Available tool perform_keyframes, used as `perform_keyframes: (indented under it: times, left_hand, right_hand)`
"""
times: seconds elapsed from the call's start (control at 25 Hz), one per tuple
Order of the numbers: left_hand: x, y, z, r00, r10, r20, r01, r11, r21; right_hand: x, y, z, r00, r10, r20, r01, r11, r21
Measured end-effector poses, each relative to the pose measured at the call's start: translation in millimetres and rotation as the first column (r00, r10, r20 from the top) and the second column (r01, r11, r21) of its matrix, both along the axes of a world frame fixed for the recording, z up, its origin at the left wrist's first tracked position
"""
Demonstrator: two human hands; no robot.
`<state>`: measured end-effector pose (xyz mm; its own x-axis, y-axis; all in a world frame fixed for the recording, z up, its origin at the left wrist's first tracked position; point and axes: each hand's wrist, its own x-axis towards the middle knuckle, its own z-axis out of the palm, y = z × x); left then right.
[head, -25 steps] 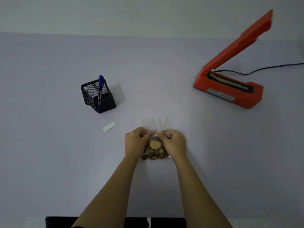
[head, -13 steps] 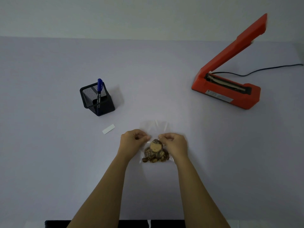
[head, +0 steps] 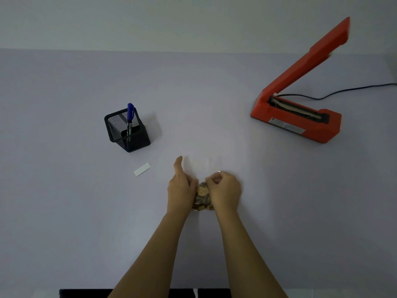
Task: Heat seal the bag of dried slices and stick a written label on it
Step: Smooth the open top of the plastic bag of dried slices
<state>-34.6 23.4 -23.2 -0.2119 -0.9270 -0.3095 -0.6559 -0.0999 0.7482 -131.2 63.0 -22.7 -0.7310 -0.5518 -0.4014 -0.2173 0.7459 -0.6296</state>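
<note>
A clear bag of dried brown slices [head: 202, 196] lies on the table between my hands, its empty top part reaching away from me. My left hand [head: 181, 187] presses against the bag's left side with the thumb stretched out along the bag's top. My right hand [head: 225, 190] is closed on the bag's right side, pinching the plastic. A small white label [head: 142, 169] lies flat to the left of the bag. An orange heat sealer [head: 296, 117] stands at the right with its arm raised.
A black mesh pen holder [head: 126, 131] with a blue pen [head: 130, 117] stands at the left, behind the label. The sealer's black cable [head: 352, 90] runs off to the right edge. A dark strip marks the table's near edge.
Both hands have closed in on the bag, bunching the slices between them. The left thumb has lifted and now points away along the bag's top.
</note>
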Motion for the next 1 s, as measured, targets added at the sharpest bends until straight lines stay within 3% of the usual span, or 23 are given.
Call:
perform_keyframes:
  times: [0.16, 0.28, 0.36, 0.52, 0.8, 1.0]
  left_hand:
    - [-1.5, -1.0, -6.5, 0.990, 0.005, 0.138, 0.017, 0.988, -0.155]
    - [-5.5, -4.4, -7.9, 0.955, -0.174, 0.242, 0.242, 0.927, -0.286]
    - [-7.5, -8.8, -6.3, 0.922, -0.267, 0.280, 0.329, 0.922, -0.203]
    - [-11.6, -17.5, -0.9, 0.939, -0.231, 0.254, 0.251, 0.967, -0.050]
    - [-18.4, -23.2, 0.2, 0.922, -0.230, 0.311, 0.235, 0.972, 0.021]
    - [-8.8, -28.1, 0.4, 0.886, -0.292, 0.361, 0.320, 0.947, -0.017]
  right_hand:
    - [-10.1, -2.4, 6.5, 0.988, 0.068, -0.137, -0.048, 0.989, 0.139]
    - [-13.6, -7.0, 10.6, 0.928, 0.249, -0.277, -0.206, 0.963, 0.175]
    - [-14.6, -8.2, 13.2, 0.877, 0.365, -0.312, -0.314, 0.928, 0.203]
    - [-18.4, -6.7, 13.2, 0.868, 0.403, -0.290, -0.340, 0.908, 0.243]
    - [-20.2, -11.3, 10.4, 0.871, 0.419, -0.256, -0.353, 0.897, 0.266]
    - [-20.8, -11.6, 11.4, 0.863, 0.427, -0.270, -0.344, 0.889, 0.303]
